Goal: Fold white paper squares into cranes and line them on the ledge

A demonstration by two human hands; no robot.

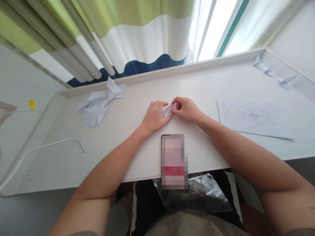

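Between my hands, at the middle of the white desk, is a small folded piece of white paper [168, 111]. My right hand [185, 109] pinches its right side between thumb and fingers. On its left, my left hand [155, 115] curls around the paper, thumb near the lower edge and fingertips near the upper edge. The paper's far side is partly hidden by the fingers. Just below the hands lies a phone [173, 160] with a blurred-out screen, its lower end at the desk's front edge.
Several folded white papers [94, 106] lie in a heap at the left. Pointed folded paper pieces [270, 69] stand in a row at the back right. A written sheet [253, 118] lies on the right. A white cable [59, 141] crosses the left side; clear plastic [204, 190] covers my lap.
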